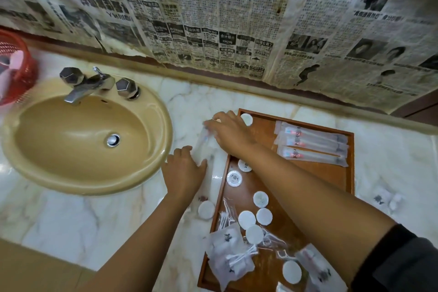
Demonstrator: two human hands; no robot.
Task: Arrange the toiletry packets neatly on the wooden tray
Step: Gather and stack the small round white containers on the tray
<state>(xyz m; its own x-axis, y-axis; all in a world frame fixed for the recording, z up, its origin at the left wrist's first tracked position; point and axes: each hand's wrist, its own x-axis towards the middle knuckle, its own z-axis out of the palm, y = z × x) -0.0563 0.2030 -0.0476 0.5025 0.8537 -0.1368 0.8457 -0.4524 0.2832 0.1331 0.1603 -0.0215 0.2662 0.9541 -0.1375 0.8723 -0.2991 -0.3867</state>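
Note:
A wooden tray (pixel 336 178) lies on the marble counter right of the sink. Three long toothbrush packets (pixel 312 144) lie side by side at its far right. Several round white soap packets (pixel 260 199) and clear packets of cotton buds and floss picks (pixel 232 256) are scattered over its near part. Another long clear packet (pixel 203 142) lies on the counter just left of the tray. My right hand (pixel 231 134) reaches across the tray's far left corner and pinches that packet's far end. My left hand (pixel 183 173) rests flat on its near end.
A beige oval sink (pixel 78 140) with a chrome tap (pixel 87 85) is at the left. A red basket (pixel 14 69) stands at the far left. One round packet (pixel 206 210) lies left of the tray, and small packets (pixel 384 199) lie right of it. Newspaper covers the wall.

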